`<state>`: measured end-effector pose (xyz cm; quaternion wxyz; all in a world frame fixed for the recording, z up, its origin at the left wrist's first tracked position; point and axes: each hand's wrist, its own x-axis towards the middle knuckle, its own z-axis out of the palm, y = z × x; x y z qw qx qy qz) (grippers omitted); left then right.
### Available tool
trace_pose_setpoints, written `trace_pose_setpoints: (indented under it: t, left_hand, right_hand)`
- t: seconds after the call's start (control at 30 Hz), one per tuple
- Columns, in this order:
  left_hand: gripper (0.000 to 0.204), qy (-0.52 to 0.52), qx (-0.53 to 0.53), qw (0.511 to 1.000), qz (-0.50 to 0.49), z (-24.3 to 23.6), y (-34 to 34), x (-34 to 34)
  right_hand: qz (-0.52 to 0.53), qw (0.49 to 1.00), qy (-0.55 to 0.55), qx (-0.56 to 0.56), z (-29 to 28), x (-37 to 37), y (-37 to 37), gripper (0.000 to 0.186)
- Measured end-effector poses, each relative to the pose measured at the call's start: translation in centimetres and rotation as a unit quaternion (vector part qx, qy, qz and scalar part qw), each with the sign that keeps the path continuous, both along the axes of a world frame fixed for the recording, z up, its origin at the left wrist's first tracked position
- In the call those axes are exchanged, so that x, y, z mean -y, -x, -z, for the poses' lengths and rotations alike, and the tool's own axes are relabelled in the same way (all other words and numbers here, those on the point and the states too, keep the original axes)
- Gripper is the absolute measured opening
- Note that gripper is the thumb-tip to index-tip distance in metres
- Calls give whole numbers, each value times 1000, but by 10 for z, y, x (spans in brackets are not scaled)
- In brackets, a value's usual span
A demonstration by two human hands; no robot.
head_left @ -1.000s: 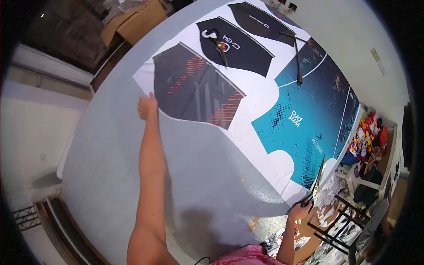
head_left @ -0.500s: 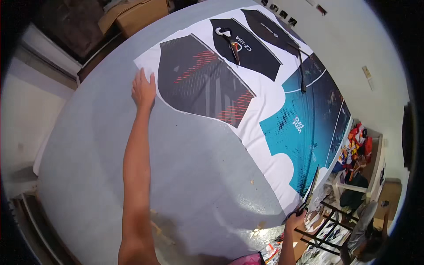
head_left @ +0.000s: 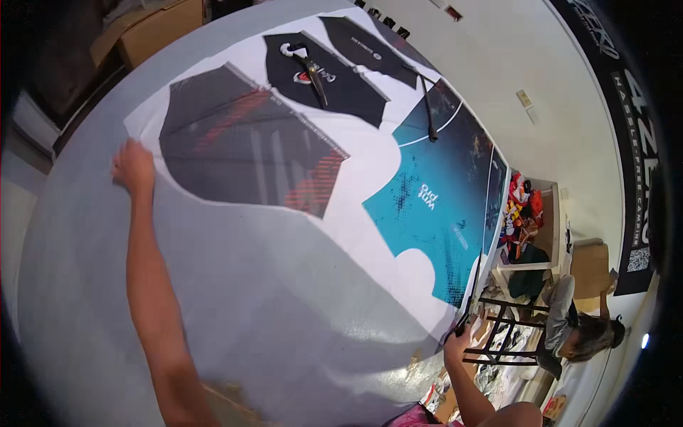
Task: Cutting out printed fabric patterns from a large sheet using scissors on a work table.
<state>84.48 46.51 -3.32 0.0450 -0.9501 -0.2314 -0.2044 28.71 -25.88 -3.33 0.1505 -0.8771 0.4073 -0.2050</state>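
A large white fabric sheet [head_left: 373,220] with printed panels lies across the grey table. At its near-left edge, my left hand [head_left: 135,167] has its fingers bent and closed on the fabric's border, slightly blurred. The dark grey panel [head_left: 228,149] with red stripes lies just right of that hand. My right hand [head_left: 457,344] grips a pair of long black scissors [head_left: 469,302] at the sheet's near-right corner, blades pointing away, beside the teal panel [head_left: 420,199]. Another pair of scissors [head_left: 313,77], with one pale wrapped handle, rests on the black panel [head_left: 356,99].
A slim dark rod-like tool [head_left: 429,110] lies on the far-right fabric. Past the table's right edge stand a bin of colourful cloth [head_left: 523,217], a black stool frame [head_left: 509,331] and a seated person [head_left: 569,327]. A cardboard box [head_left: 160,35] is at the far left.
My view has swung right, so the table appears further left. My left hand's fingers, spread flat earlier, are now curled at the fabric edge. The right hand still holds the scissors.
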Motion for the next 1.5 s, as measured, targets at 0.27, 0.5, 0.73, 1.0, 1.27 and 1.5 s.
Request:
trace_pose_setpoints:
  t: [0.27,0.5,0.73,1.0,1.27,1.5]
  left_hand:
    - [30,-40,-35,998,20,11,-16,-37]
    - [39,-264,-186,940,-108,-24,2,-130]
    - [49,20,40,996,81,-73,163,120]
    - [69,299,-135,926,188,-55,204,615]
    - [59,137,-28,971,-192,-41,240,609]
    - [38,190,-156,949,-195,10,257,538]
  right_hand:
    - [-3,971,-156,-181,-55,-14,9,20]
    - [153,734,-315,-581,-63,-3,-13,26]
    - [-534,669,-415,-308,-154,21,-91,24]
    - [-266,921,-197,-205,-91,203,-353,36]
    - [-223,963,-133,-76,-7,269,-440,52]
    - [-195,978,-61,-48,36,255,-403,65]
